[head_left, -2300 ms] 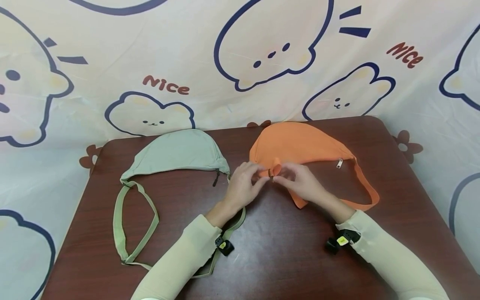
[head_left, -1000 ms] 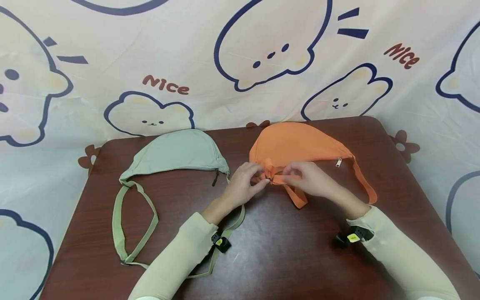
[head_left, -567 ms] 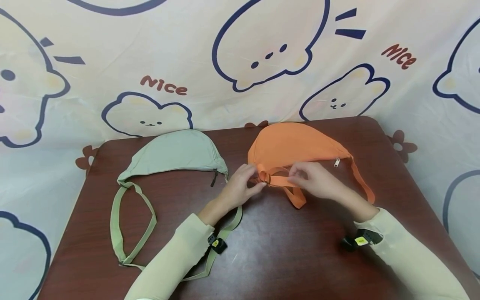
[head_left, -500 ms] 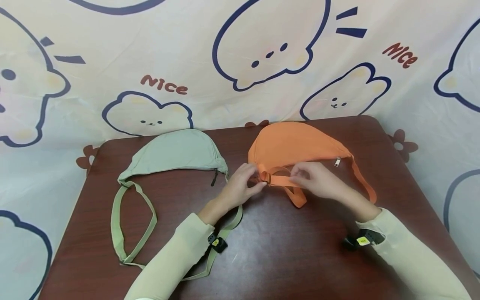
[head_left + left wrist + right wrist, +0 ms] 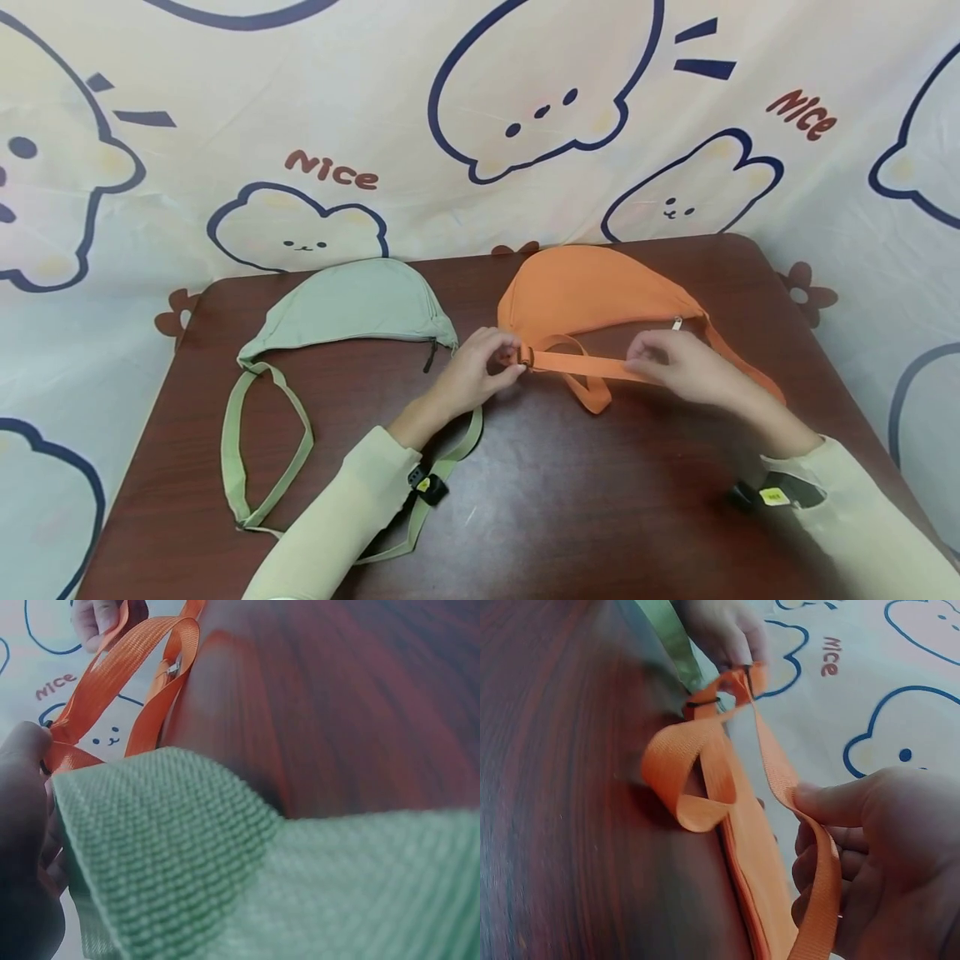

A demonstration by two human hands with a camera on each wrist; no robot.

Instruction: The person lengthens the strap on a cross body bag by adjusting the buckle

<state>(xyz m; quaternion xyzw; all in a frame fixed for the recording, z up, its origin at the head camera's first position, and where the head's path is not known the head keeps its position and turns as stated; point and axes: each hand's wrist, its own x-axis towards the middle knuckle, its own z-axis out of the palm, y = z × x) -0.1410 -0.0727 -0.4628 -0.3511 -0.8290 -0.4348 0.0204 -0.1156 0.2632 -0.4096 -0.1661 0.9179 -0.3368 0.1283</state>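
An orange crescent-shaped sling bag lies at the back right of the table. My left hand pinches the small dark strap buckle at the bag's left corner. To its right, my right hand pinches the orange strap, which runs taut between the two hands. In the right wrist view the strap passes between thumb and fingers and hangs on beyond them. A loose strap loop droops below the buckle. Part of the buckle is hidden by my left fingertips.
A pale green sling bag lies at the back left, its green strap looped toward the front and passing under my left forearm. The brown table meets a printed cloth backdrop behind.
My right hand has moved rightward from the buckle, drawing a longer length of orange strap out straight. My left hand has stayed at the buckle, shifting slightly left.
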